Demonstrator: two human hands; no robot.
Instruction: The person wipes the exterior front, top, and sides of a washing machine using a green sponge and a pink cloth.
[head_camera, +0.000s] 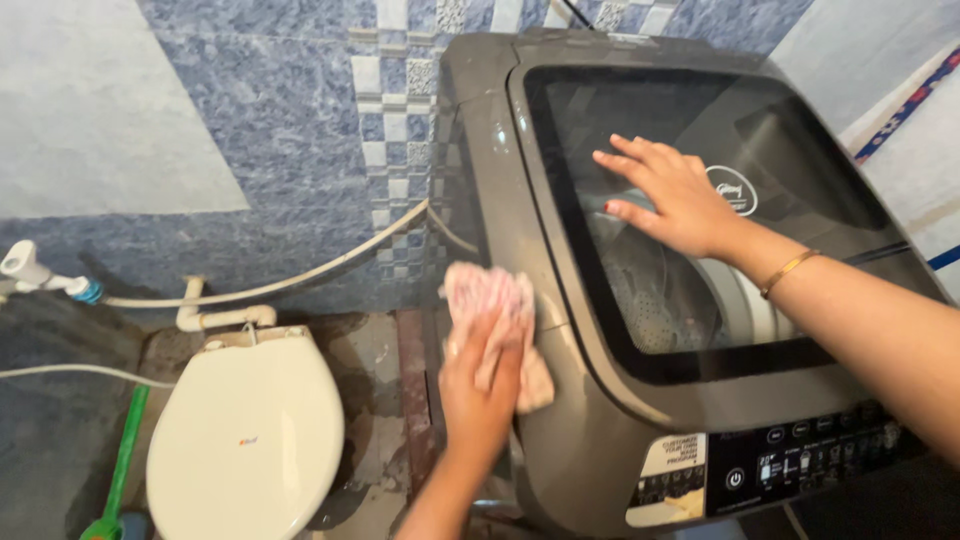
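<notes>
Pressing against the washer's (560, 430) grey left side is a pale pink cloth (492, 312), bunched and blurred, just below the top edge of the machine. The left hand (480, 385) holds it there from below, fingers (497, 352) closed over the cloth's lower part and pinching it to the panel; the cloth spills out above and to the right of the hand. The right hand (672, 200) lies flat on the dark glass lid (800, 170), fingers spread, well apart from the cloth. A thin gold bangle (788, 272) circles that wrist. Through the glass the perforated drum (655, 305) shows. A control panel (800, 460) with buttons runs along the washer's near edge.

Left of the washer, on the wet, stained floor (375, 370), stands a white toilet (245, 430) with its lid shut. A white hose (300, 275) runs along the blue tiled wall (280, 110) to a tap (25, 265). A green handle (125, 455) leans at the far left.
</notes>
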